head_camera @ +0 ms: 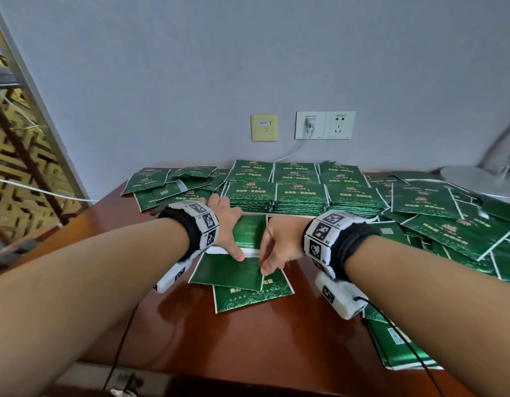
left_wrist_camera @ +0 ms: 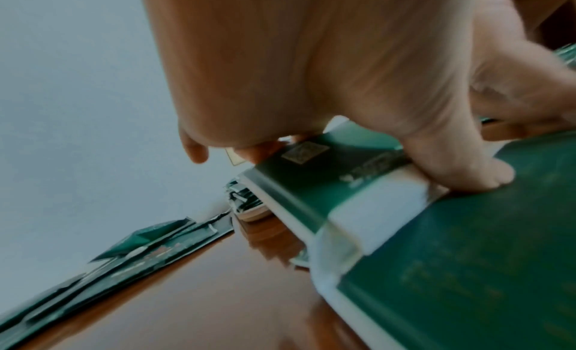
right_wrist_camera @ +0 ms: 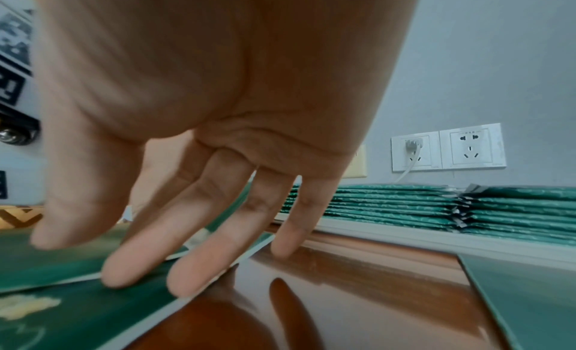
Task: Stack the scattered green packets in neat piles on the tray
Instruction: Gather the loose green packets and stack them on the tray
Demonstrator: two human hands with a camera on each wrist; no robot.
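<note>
While neat piles (head_camera: 301, 197) fill the tray (right_wrist_camera: 405, 234) by the wall, the left hand (head_camera: 225, 224) pinches a green packet (head_camera: 229, 272) on the table (head_camera: 248, 336); the right hand (head_camera: 279, 247) rests spread, straight fingers (right_wrist_camera: 199, 266) on it.

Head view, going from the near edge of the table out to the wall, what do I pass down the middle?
Bare wooden table → loose green packets under both hands → neat piles on the tray → wall sockets.
</note>
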